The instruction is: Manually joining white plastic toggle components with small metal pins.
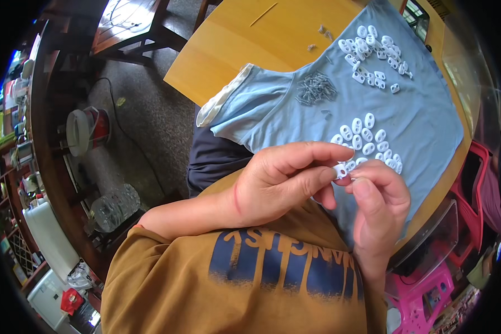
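Clock centred on the held piece, twelve pointing away from the seated person.

Left hand (286, 175): thumb and forefinger nearly closed, pinching one small white two-holed piece (340, 171). Right hand (381, 195), at four o'clock: thumb and forefinger tips together just beside that piece; from where I stand I cannot tell whether anything is between them.

Near group of white oval pieces (367, 134), twelve to three o'clock, spread loosely just past the fingers. Second, denser pile of white pieces (362, 50), half past twelve, farther out. Heap of small clear-grey parts (316, 89), half past eleven. All three lie on a light blue cloth (423, 111), draped over a yellow wooden table (234, 50).

Outermost: thin stick (263, 14) on the table, eleven o'clock; red chair (476, 195), half past three; pink stool (428, 295), five o'clock.
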